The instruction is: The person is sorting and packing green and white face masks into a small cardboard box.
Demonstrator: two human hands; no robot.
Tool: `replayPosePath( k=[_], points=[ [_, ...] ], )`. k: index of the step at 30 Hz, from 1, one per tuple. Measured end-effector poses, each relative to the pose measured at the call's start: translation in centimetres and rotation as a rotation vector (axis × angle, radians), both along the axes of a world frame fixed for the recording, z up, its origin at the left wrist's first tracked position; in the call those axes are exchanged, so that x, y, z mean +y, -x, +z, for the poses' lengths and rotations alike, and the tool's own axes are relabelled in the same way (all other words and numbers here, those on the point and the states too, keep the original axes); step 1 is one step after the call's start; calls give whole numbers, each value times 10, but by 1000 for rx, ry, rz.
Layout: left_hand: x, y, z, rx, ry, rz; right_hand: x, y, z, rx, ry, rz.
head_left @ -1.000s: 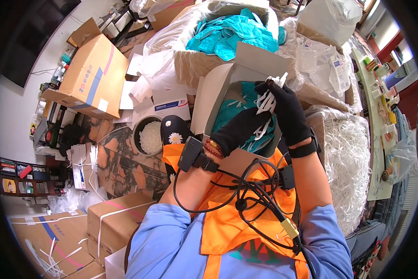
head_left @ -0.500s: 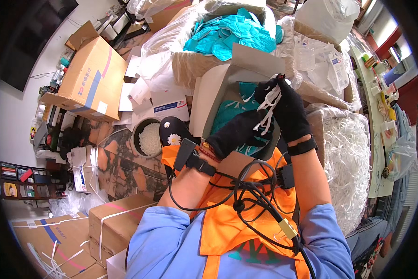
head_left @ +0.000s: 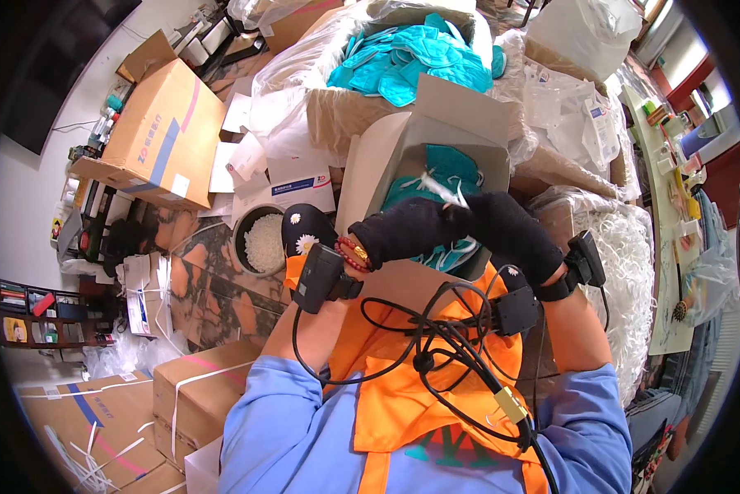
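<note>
My left hand [head_left: 403,229] and my right hand [head_left: 514,235], both in black gloves, meet fingertip to fingertip above an open box [head_left: 370,156] in front of me. Their fingers are closed around white elastic straps [head_left: 442,191], which stick up between them and look blurred. Behind and below my hands, teal face masks [head_left: 456,160] lie in the box, some with white straps at their edges. My gloves hide the middle of the box and the exact pinch.
Beyond stands a plastic-lined carton heaped with teal masks [head_left: 411,62]. A box of white straps [head_left: 605,288] is at right, below a carton of clear packaging [head_left: 559,107]. To the left are a round container of white pieces [head_left: 263,243] and a brown carton [head_left: 152,132]. Black cables [head_left: 436,346] hang across my apron.
My right hand has come down and turned inward, level with my left. The strap bunch that hung from it now shows only as a short piece between both hands.
</note>
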State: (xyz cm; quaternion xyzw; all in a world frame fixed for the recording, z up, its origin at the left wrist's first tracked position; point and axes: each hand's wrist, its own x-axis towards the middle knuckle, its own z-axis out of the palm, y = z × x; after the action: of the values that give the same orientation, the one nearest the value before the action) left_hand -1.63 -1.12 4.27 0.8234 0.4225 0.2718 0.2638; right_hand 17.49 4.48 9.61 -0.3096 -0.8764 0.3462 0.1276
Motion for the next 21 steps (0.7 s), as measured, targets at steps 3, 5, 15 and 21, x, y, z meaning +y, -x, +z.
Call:
replayPosePath(
  k=[3,5,15,21],
  points=[
    [0,-2,26,-69,404,-41,-2,-16,0,-218,17,17],
    [-3,2,43,-178,559,-87,-16,-16,5,91,496,-143],
    [-48,-36,87,-877,247,-108,-108,-31,52,1023,1357,-566],
    [-66,-73,68,-1136,75,68,-115,-39,45,542,142,-724]
  ],
)
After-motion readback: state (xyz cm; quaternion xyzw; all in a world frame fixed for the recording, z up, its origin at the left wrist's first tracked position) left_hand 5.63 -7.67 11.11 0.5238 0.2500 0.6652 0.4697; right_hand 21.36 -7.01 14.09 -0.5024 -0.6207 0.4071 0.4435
